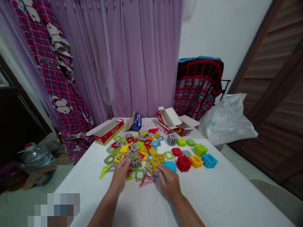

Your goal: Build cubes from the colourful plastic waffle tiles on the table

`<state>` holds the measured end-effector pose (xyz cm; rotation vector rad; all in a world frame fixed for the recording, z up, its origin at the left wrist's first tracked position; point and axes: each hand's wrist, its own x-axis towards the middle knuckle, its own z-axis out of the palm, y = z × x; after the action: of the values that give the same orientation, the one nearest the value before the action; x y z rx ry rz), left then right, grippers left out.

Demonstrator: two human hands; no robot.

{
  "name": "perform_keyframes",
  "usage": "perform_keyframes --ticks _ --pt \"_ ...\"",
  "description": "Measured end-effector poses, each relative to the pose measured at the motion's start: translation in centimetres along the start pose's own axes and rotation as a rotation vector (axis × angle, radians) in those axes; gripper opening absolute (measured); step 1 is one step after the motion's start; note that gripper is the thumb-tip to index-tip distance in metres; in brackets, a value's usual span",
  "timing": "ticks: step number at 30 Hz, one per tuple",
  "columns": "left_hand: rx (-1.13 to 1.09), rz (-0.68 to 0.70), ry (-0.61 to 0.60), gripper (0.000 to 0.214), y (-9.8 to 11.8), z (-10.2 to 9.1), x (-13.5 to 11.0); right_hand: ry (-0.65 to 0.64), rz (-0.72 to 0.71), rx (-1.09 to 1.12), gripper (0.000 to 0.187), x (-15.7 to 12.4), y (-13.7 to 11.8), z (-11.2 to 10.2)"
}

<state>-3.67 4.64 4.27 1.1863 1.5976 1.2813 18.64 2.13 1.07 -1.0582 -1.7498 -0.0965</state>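
A heap of flat, toothed plastic building pieces (137,151) in yellow, grey, green, red and blue lies on a white table (213,195). My left hand (121,175) rests palm down at the heap's near edge, its fingers curled over grey and yellow pieces. My right hand (169,181) lies beside it, fingertips on the pieces near a blue one (170,165). A pink triangular piece (146,181) lies between the hands. To the right stand stacked blocks: red (183,163), yellow (196,161), blue (209,160), green (200,149).
Open cardboard boxes stand at the table's far edge: a red one (107,130), a blue one (135,122), and a red-white pair (174,121). A white plastic bag (226,121) sits at the right. Purple curtains (132,56) hang behind. A water jug (35,154) is on the floor left.
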Motion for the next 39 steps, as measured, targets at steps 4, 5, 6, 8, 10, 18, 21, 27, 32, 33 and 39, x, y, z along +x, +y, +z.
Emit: perform_keyframes --ticks 4,5,6,8,10,18,21,27,32,33,39 --pt "-0.289 -0.146 -0.046 0.053 -0.7 0.5 -1.2 0.016 -0.009 -0.024 0.022 0.5 -1.3 0.6" --pt "-0.315 -0.16 -0.049 0.053 -0.7 0.5 -1.3 0.022 -0.002 -0.043 0.021 0.7 -1.7 0.8" --pt "-0.312 -0.158 -0.05 0.052 -0.7 0.6 -1.4 0.023 0.008 -0.062 0.022 0.8 -2.1 1.1" --pt "-0.29 -0.143 -0.055 0.05 -0.7 0.6 -1.5 0.002 0.028 -0.09 0.028 1.0 -2.9 1.8" --pt "-0.274 -0.127 -0.066 0.047 -0.8 0.7 -1.6 -0.027 0.039 -0.11 0.037 1.0 -3.7 2.6" --pt "-0.24 -0.12 -0.121 0.045 -0.2 0.9 -2.1 -0.057 0.099 -0.189 0.04 1.0 -5.1 3.8" --pt "-0.231 -0.118 -0.14 0.045 0.1 0.8 -2.2 -0.044 0.111 -0.188 0.037 1.2 -5.1 3.6" --pt "-0.22 -0.096 -0.135 0.047 0.0 0.8 -2.3 -0.024 0.116 -0.202 0.037 1.2 -5.1 3.4" --pt "-0.207 -0.089 -0.128 0.045 0.0 0.8 -2.3 -0.027 0.118 -0.199 0.034 1.3 -5.2 3.3" --pt "-0.203 -0.084 -0.129 0.045 0.0 0.8 -2.3 -0.031 0.116 -0.196 0.035 1.4 -5.2 3.3" --pt "-0.195 -0.081 -0.147 0.049 -0.3 0.9 -2.2 -0.018 0.134 -0.188 0.034 1.3 -5.5 3.5"
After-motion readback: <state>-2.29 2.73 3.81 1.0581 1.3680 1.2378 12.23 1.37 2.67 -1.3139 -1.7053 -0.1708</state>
